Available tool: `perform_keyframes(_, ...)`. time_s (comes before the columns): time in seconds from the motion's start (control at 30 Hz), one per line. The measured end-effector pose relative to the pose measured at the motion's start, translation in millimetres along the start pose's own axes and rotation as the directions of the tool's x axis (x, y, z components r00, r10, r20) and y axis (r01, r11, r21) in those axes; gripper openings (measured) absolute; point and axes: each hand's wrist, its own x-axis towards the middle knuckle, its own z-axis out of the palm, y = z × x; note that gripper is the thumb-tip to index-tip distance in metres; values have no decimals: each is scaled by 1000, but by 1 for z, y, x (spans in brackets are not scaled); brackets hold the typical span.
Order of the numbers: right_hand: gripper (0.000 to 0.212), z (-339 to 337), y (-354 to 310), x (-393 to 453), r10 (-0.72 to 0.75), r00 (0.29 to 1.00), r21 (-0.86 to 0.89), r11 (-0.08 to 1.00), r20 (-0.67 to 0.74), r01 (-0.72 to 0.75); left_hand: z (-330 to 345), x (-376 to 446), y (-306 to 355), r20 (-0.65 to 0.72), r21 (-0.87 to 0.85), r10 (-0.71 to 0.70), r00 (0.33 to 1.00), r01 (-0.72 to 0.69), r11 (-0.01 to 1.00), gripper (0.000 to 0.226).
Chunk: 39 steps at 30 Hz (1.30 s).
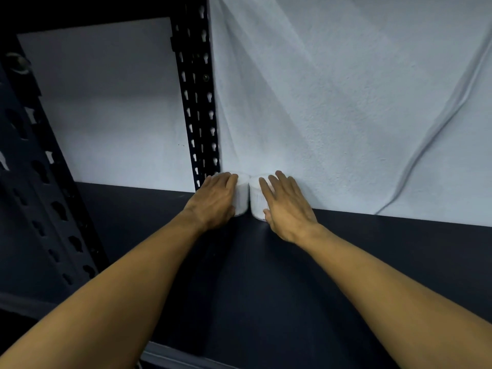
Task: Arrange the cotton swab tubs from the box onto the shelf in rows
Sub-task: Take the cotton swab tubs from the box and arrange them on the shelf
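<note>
**shelfnoob:** so what step is this? Both arms reach across the dark shelf (266, 275) toward the back.

**tubstacker:** placing step, I'd say. Left hand (213, 201) is wrapped over the left tub (242, 195), fingers curled on its top and side, so that grip is holding it. Right hand (286, 206) lies on the right tub (256, 201) with fingers mostly straight over the lid and the thumb low on its side; looks more like pressing than a real grip.

**shelfnoob:** and the tubs?

**tubstacker:** 2 of them, upright, touching each other, right up near the white wall (346, 102), just beside the black upright post (198, 102). Looks like the start of a back row.

**shelfnoob:** next?

**tubstacker:** my guess: let go, pull back without knocking them, fetch more. Box isn't in view, so can't say how many are left.
</note>
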Motion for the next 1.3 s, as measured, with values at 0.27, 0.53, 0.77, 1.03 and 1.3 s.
perform_keyframes(0.27,61,-45,3,-40,47,998,150,988,-36,-41,-34,-33,32,-132,37,61,989,-57,998,61)
perform_keyframes(0.53,54,-108,8,-162,101,982,192,979,-157,-70,-86,-121,117,-252,-155,110,961,-153,976,54)
perform_keyframes(0.77,44,-135,2,-309,203,950,329,937,-238,-118,-94,-206,205,-363,-270,124,923,-232,935,47)
perform_keyframes(1.03,38,-74,11,-444,250,966,335,917,-66,-214,-16,-290,288,-248,-393,251,936,-334,857,45)
perform_keyframes(1.3,66,30,30,-510,284,742,203,848,608,-490,105,-318,342,385,-454,368,846,-174,874,73)
